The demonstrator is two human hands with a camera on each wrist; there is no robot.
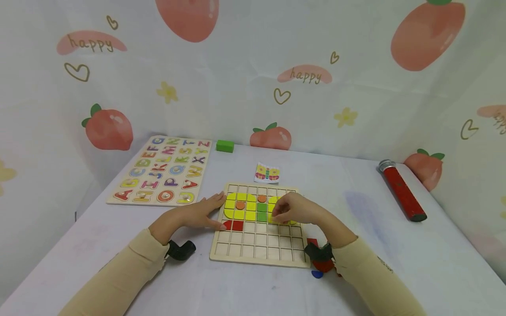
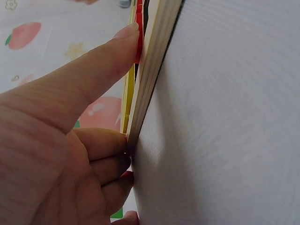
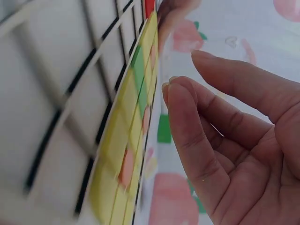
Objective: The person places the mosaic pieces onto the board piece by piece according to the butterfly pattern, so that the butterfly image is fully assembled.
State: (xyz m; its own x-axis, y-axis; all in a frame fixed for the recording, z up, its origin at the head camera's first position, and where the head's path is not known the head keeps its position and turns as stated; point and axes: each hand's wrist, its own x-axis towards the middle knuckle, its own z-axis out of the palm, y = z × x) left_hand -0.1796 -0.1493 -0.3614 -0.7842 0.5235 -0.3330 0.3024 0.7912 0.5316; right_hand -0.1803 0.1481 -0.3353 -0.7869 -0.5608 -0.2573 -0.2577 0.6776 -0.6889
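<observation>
The left hand (image 1: pixel 193 213) is lying at the left edge of the grid board (image 1: pixel 261 252), its thumb spread from the fingers and touching the red pieces (image 1: pixel 238 226), presumably steadying the board. The right hand (image 1: pixel 296 208) is hanging over the right-hand yellow pieces (image 1: pixel 272 201), fingers bent, thumb standing apart and pinching nothing visible; contact cannot be told. Near its wrist, a blue piece (image 1: pixel 317 274) and loose red pieces (image 1: pixel 323 267) are lying on the table (image 1: pixel 197 289), apparently for easy reach. The grid board is sitting flat between the hands, carrying also green squares (image 1: pixel 262 217) and orange discs (image 1: pixel 262 199). Farther out, a red microphone (image 1: pixel 403 193) is lying well to the right, seemingly set aside. Beyond the board, a picture card (image 1: pixel 267 173) is showing similar colours, plausibly serving as reference. A letter board (image 1: pixel 152 203) and green block (image 1: pixel 225 146) are resting farther back, evidently unused.
</observation>
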